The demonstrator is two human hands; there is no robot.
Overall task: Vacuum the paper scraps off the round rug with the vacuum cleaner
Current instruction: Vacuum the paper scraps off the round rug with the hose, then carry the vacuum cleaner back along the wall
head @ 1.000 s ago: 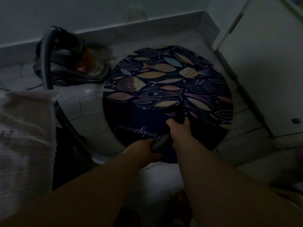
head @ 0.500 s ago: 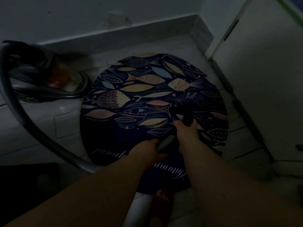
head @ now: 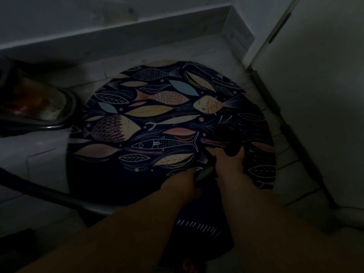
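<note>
Rug lies flat on the floor, which is pale tile with dark grout lines. Corner of a room, very dim light. Skirting runs along the far wall and turns at the corner top right. White door on the right, its bottom edge near the rug's right rim.

Rug look: round with a dark navy ground. Printed fish and leaves in cream, peach and pale blue with thin white outlines. White script lettering sits near the close edge, partly hidden under the arms.

Canister of the vacuum cleaner stands on the floor at left, just beside the rug's rim. It has a translucent bin with an orange tint inside, blurred. Dark hose comes in from the lower left, crosses the floor and the rug's near-left edge, and goes up to the hands.

Left hand is clamped round the ribbed end of the hose. Right hand is just ahead of it, wrapped round a dark tube. The hands are close but apart, with a short ribbed stretch showing between them. Both are over the rug's near-right part.

The tube's tip is lost against the dark print, so I can't tell if it touches the rug.
</note>
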